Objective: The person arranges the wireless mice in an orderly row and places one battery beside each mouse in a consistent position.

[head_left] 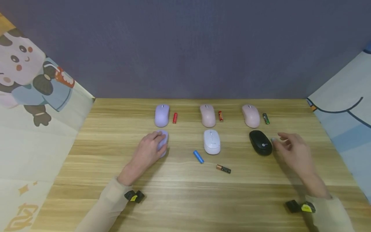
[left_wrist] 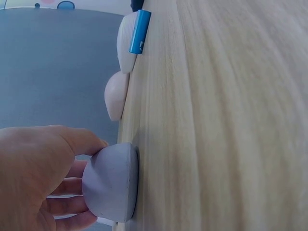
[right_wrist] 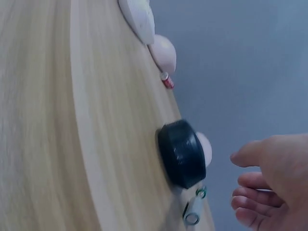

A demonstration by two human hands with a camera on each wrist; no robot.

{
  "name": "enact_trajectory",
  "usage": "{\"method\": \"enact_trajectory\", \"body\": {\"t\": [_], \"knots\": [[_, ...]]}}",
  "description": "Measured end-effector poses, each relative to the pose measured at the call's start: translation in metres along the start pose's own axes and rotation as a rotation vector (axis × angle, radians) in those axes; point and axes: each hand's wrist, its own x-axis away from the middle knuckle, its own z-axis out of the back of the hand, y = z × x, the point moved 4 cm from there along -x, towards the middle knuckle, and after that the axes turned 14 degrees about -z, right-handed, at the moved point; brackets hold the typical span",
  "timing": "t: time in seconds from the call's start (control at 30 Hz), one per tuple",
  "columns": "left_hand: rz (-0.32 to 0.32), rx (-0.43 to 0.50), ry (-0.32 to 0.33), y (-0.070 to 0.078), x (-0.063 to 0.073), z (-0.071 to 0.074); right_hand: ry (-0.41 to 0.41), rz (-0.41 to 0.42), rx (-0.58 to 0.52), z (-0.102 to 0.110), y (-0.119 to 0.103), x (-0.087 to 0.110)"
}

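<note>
My left hand (head_left: pixel 149 148) grips a lavender computer mouse (left_wrist: pixel 110 185) lying on the table, thumb on one side and fingers round the other. My right hand (head_left: pixel 294 153) hovers to the right of a black mouse (head_left: pixel 260 142), its fingers loosely bent with nothing between them. In the right wrist view, the thumb and fingers are apart. A pale battery (right_wrist: pixel 193 213) with a silvery end lies beside the black mouse; in the head view it shows close to the right thumb tip.
In the back row stand a lavender mouse (head_left: pixel 161 115) with a red battery (head_left: pixel 175 118), a pink mouse (head_left: pixel 207 115) with another red battery (head_left: pixel 221 116), and a second pink mouse (head_left: pixel 251 116) with a green battery (head_left: pixel 265 118). A white mouse (head_left: pixel 212 141), blue battery (head_left: pixel 198 157) and black-copper battery (head_left: pixel 223 169) lie mid-table.
</note>
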Motion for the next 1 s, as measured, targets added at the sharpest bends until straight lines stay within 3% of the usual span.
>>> {"method": "enact_trajectory", "body": {"t": [0.27, 0.57, 1.0], "knots": [[0.006, 0.000, -0.004, 0.000, 0.000, 0.000, 0.084, 0.207, -0.075, 0.001, -0.032, 0.011], [0.003, -0.008, -0.003, 0.000, 0.000, 0.000, 0.018, 0.287, -0.062, -0.010, -0.052, 0.021], [0.000, -0.010, 0.002, 0.000, -0.001, 0.001, -0.055, 0.384, -0.071, -0.029, -0.064, 0.033]]}}
